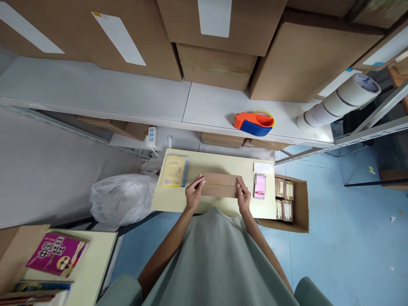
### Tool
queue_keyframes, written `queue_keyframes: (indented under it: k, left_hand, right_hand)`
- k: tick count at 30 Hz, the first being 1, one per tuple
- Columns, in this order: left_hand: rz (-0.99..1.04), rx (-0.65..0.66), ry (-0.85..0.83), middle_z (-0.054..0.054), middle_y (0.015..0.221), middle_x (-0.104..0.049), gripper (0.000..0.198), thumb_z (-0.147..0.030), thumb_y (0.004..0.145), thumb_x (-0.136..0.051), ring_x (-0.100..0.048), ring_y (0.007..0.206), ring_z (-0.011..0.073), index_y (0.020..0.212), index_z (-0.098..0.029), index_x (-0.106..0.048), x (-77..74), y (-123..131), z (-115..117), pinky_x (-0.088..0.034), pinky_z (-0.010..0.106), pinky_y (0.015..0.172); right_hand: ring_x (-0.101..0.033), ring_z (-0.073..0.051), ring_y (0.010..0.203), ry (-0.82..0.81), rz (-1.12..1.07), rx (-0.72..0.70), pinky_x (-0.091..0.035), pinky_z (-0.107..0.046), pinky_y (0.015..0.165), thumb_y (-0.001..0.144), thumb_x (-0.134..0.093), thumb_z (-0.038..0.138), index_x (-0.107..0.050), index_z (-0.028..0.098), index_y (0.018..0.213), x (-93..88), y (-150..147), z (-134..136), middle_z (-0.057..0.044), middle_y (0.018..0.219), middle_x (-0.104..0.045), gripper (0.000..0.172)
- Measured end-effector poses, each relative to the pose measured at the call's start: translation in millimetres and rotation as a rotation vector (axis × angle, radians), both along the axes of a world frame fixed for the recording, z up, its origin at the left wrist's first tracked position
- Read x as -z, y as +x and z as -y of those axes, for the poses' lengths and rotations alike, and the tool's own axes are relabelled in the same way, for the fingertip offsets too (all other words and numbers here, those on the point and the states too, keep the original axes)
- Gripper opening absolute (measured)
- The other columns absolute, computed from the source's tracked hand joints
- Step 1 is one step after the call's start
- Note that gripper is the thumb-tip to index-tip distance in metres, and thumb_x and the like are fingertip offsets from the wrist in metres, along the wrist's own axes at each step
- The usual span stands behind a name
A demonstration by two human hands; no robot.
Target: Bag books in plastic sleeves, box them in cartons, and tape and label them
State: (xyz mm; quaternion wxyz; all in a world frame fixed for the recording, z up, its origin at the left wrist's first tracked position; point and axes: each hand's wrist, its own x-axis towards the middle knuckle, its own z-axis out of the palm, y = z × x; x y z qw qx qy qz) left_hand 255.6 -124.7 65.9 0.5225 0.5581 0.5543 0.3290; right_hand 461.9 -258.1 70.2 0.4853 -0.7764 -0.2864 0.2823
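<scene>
Between my two hands is a small brown cardboard box (219, 185), with a seam running along its length, over the pale yellow table (204, 159). My left hand (194, 191) pinches its left end, thumb and fingers at the upper corner. At the right end, my right hand (243, 193) grips the box in the same way. A yellow booklet (174, 171) in a clear cover lies left of my left hand. To the right of my right hand lie a pink item (260, 186), partly blurred, and a white card (263, 168).
An orange and blue tape dispenser (254, 123) and stacked tape rolls (339, 102) sit on the shelf (210, 102) ahead. An open carton (301, 206) holding several small packages stands right of the table. A plastic bag (123, 199) and a purple book (57, 254) are at left.
</scene>
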Motion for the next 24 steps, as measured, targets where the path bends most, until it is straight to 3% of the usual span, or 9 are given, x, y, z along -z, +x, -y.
queue_keyframes:
  k: [3,7,10,12,14,16,20,22,24]
  left_hand:
    - [0.028,0.017,-0.02,0.017,0.14,-0.078,0.06,-0.071,0.098,-0.064,-0.07,0.141,0.0349,0.122,-0.019,-0.082,1.8,-4.7,-2.1,-0.055,0.057,0.123]
    - [-0.009,0.071,0.049,0.018,0.141,-0.077,0.059,-0.072,0.098,-0.063,-0.072,0.136,0.0349,0.119,-0.02,-0.08,2.6,-11.8,-4.3,-0.059,0.054,0.117]
    - [-0.123,0.149,0.241,0.016,0.142,-0.075,0.05,-0.067,0.103,-0.059,-0.067,0.142,0.0345,0.113,-0.022,-0.079,-2.5,-14.5,-9.1,-0.055,0.056,0.121]
    - [-0.214,0.197,0.382,0.016,0.148,-0.071,0.041,-0.059,0.106,-0.059,-0.062,0.147,0.0351,0.111,-0.024,-0.079,-13.3,-12.2,-15.9,-0.05,0.058,0.125]
    - [-0.256,0.233,0.504,0.015,0.154,-0.067,0.034,-0.051,0.108,-0.059,-0.06,0.148,0.0353,0.113,-0.025,-0.079,-32.4,-4.7,-26.7,-0.049,0.059,0.125]
    - [-0.238,0.256,0.612,0.014,0.152,-0.068,0.029,-0.044,0.11,-0.056,-0.06,0.148,0.0335,0.116,-0.026,-0.078,-59.4,8.6,-41.9,-0.049,0.058,0.126]
    - [-0.132,0.249,0.785,0.011,0.144,-0.074,0.026,-0.038,0.112,-0.055,-0.064,0.142,0.0297,0.119,-0.026,-0.078,-125.4,47.6,-77.9,-0.05,0.055,0.124]
    - [-0.07,0.254,0.848,0.01,0.144,-0.075,0.026,-0.037,0.113,-0.055,-0.064,0.142,0.0282,0.121,-0.026,-0.077,-155.8,67.7,-93.2,-0.05,0.054,0.124]
    - [-0.009,0.249,0.903,0.009,0.138,-0.078,0.027,-0.037,0.113,-0.055,-0.065,0.14,0.0269,0.121,-0.025,-0.077,-179.2,83.9,-103.9,-0.05,0.053,0.123]
  right_hand:
    - [-0.051,-0.036,0.161,0.022,-0.079,0.025,-0.046,-0.067,0.127,0.102,-0.056,0.072,-0.079,0.023,0.139,2.2,2.7,0.0,-0.015,0.155,-0.07,0.066]
    - [-0.058,-0.038,0.154,0.053,-0.121,0.034,-0.058,-0.056,0.115,0.094,-0.07,0.074,-0.085,0.021,0.124,4.4,6.6,1.4,-0.019,0.15,-0.073,0.063]
    - [-0.063,-0.037,0.146,0.054,0.04,-0.006,-0.059,-0.052,0.112,0.097,-0.07,0.071,-0.086,0.021,0.116,-2.9,10.5,1.5,-0.019,0.146,-0.074,0.056]
    - [-0.063,-0.036,0.146,0.03,0.214,-0.071,-0.055,-0.054,0.116,0.101,-0.067,0.068,-0.086,0.022,0.112,-19.4,17.2,-2.2,-0.019,0.147,-0.072,0.052]
    - [-0.063,-0.037,0.145,0.017,0.396,-0.139,-0.053,-0.056,0.118,0.104,-0.065,0.065,-0.085,0.022,0.112,-48.7,30.9,-12.9,-0.02,0.151,-0.069,0.048]
    - [-0.062,-0.036,0.145,0.066,0.576,-0.169,-0.052,-0.056,0.119,0.108,-0.062,0.058,-0.081,0.023,0.122,-89.5,52.8,-34.0,-0.019,0.154,-0.067,0.043]
    - [-0.057,-0.034,0.149,0.147,0.912,-0.204,-0.047,-0.055,0.123,0.112,-0.059,0.054,-0.064,0.02,0.147,-174.6,107.6,-105.1,-0.02,0.16,-0.061,0.049]
    - [-0.059,-0.037,0.146,0.057,1.04,-0.225,-0.045,-0.054,0.122,0.11,-0.062,0.053,-0.058,0.014,0.151,-201.7,129.7,-144.7,-0.024,0.155,-0.064,0.057]
    - [-0.064,-0.039,0.138,-0.107,1.118,-0.291,-0.044,-0.054,0.12,0.108,-0.067,0.051,-0.057,0.009,0.15,-214.9,143.8,-178.3,-0.027,0.145,-0.069,0.061]
